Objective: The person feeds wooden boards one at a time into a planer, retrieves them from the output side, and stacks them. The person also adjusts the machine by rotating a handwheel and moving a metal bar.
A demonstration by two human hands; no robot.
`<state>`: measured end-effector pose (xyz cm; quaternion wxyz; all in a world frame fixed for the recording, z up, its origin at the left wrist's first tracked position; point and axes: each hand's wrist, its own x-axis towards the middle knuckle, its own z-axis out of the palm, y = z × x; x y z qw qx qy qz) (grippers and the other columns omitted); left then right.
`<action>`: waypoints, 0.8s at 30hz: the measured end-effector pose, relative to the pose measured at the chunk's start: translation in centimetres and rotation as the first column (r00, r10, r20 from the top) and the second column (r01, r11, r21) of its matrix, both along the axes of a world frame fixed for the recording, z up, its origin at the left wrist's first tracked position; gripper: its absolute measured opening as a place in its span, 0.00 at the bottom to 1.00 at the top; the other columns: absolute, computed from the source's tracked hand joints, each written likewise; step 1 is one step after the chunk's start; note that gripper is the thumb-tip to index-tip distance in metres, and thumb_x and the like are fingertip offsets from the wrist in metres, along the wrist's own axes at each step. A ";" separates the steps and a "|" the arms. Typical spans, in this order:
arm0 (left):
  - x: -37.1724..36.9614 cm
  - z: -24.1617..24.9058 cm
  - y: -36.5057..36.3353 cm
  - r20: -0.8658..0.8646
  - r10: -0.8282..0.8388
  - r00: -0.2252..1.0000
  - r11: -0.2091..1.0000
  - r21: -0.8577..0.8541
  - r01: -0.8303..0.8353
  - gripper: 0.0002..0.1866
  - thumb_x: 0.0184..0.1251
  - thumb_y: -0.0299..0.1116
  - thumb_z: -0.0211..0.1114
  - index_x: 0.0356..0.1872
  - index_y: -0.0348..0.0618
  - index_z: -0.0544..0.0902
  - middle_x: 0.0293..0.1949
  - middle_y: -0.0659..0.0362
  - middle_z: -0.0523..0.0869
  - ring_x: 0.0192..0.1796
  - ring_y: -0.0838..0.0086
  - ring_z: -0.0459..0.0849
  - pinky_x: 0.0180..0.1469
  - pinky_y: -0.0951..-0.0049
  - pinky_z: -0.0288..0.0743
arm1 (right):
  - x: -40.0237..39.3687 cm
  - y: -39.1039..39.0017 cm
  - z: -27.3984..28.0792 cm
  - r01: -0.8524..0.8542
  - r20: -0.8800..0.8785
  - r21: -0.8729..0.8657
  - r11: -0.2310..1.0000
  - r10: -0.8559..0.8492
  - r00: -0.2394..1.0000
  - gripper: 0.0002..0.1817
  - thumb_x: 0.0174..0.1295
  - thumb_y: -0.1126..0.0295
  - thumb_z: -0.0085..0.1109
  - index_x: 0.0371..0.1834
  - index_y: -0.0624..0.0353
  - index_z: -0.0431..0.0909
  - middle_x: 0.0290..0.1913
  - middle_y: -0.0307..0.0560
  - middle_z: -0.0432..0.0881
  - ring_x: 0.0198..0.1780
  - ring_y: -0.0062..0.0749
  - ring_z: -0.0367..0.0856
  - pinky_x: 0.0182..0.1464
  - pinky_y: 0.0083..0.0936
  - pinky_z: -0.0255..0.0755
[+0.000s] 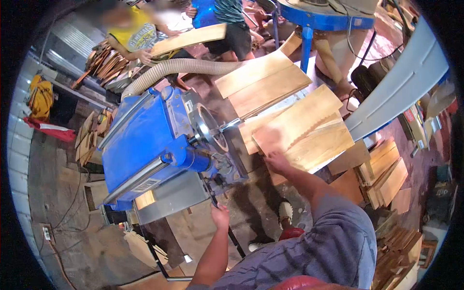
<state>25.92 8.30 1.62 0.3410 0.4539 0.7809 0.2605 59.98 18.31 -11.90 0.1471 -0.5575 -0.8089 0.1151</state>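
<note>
My left hand (220, 215) is closed around a black bar (210, 192) at the near side of a blue thickness planer (137, 137). A handwheel (211, 126) and a steel crank are on the planer's right side. My right hand (276, 161) holds the near left corner of a light wooden board (309, 113), its fingers curled at the edge. That board lies tilted on top of other boards (321, 149). A blurred patch covers part of the board just above this hand. A flat wooden piece (144, 199) shows at the planer's near opening.
A ribbed dust hose (188, 66) curves from behind the planer. More boards (263, 79) lie beyond. A person in a yellow shirt (137, 31) holds a long board (188, 40); another person stands beside. Wood stacks (386, 169) stand right, and a blue-topped machine (328, 19) at the back.
</note>
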 end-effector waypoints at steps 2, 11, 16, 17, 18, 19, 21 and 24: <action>0.2 0.1 0.1 -0.032 -0.003 0.999 1.000 -0.001 0.003 0.08 0.76 0.33 0.48 0.41 0.38 0.70 0.24 0.58 0.81 0.22 0.70 0.82 0.28 0.66 0.76 | 0.2 -1.8 2.5 0.351 -0.194 0.173 0.920 -0.318 0.928 0.15 0.56 0.63 0.61 0.45 0.56 0.78 0.49 0.47 0.78 0.51 0.43 0.76 0.53 0.40 0.69; -0.4 -0.8 0.0 -0.034 -0.040 0.999 0.999 0.016 0.041 0.10 0.77 0.34 0.48 0.41 0.37 0.70 0.24 0.55 0.82 0.22 0.66 0.83 0.28 0.63 0.76 | 1.7 1.0 -2.1 -0.128 -0.325 -0.882 0.453 -0.783 -0.531 0.30 0.63 0.42 0.60 0.57 0.55 0.73 0.44 0.43 0.81 0.39 0.32 0.80 0.35 0.29 0.76; -1.3 -2.7 0.1 -0.110 -0.038 0.993 0.999 0.030 0.041 0.12 0.76 0.35 0.50 0.44 0.34 0.72 0.23 0.55 0.82 0.22 0.65 0.83 0.27 0.63 0.76 | 0.4 0.5 2.1 0.108 -0.460 -0.854 0.509 -0.643 -0.613 0.26 0.65 0.52 0.63 0.58 0.58 0.71 0.48 0.45 0.81 0.48 0.35 0.82 0.43 0.32 0.80; -1.5 -3.1 0.2 -0.182 -0.063 0.981 0.997 0.041 0.072 0.12 0.76 0.35 0.51 0.45 0.33 0.72 0.22 0.54 0.82 0.22 0.65 0.83 0.27 0.63 0.76 | 0.6 -0.5 3.6 0.100 -0.546 -0.766 0.634 -0.563 -0.621 0.25 0.65 0.54 0.62 0.58 0.58 0.71 0.48 0.45 0.81 0.47 0.34 0.82 0.44 0.31 0.79; -1.6 -2.8 0.2 -0.174 -0.072 0.982 0.996 0.044 0.081 0.12 0.76 0.35 0.51 0.45 0.33 0.72 0.22 0.54 0.82 0.22 0.65 0.83 0.27 0.63 0.76 | 0.8 -1.8 5.0 0.095 -0.620 -0.662 0.744 -0.472 -0.627 0.24 0.66 0.57 0.62 0.58 0.59 0.71 0.49 0.46 0.81 0.47 0.32 0.82 0.45 0.30 0.79; -1.3 -2.3 0.2 -0.127 -0.068 0.990 0.997 0.031 0.073 0.13 0.76 0.35 0.51 0.45 0.32 0.72 0.22 0.54 0.83 0.23 0.65 0.83 0.27 0.63 0.76 | 1.3 -3.7 6.5 0.110 -0.628 -0.659 0.744 -0.465 -0.624 0.24 0.66 0.57 0.62 0.58 0.59 0.71 0.49 0.46 0.81 0.47 0.32 0.82 0.45 0.30 0.79; -0.8 -1.5 0.3 -0.067 -0.067 0.996 0.997 0.026 0.069 0.13 0.76 0.35 0.51 0.46 0.31 0.72 0.22 0.54 0.83 0.23 0.65 0.84 0.27 0.63 0.76 | 1.7 -7.7 8.6 0.117 -0.631 -0.747 0.654 -0.643 -0.433 0.23 0.67 0.61 0.61 0.60 0.61 0.70 0.51 0.47 0.80 0.48 0.31 0.82 0.49 0.29 0.79; -1.2 -1.6 0.3 -0.023 -0.074 0.997 0.997 0.032 0.075 0.14 0.75 0.35 0.51 0.45 0.31 0.72 0.21 0.56 0.83 0.22 0.66 0.83 0.29 0.65 0.77 | -1.3 -14.9 10.9 0.091 -0.638 -0.734 0.673 -0.637 -0.434 0.22 0.69 0.66 0.58 0.62 0.63 0.68 0.53 0.47 0.80 0.51 0.33 0.80 0.52 0.33 0.77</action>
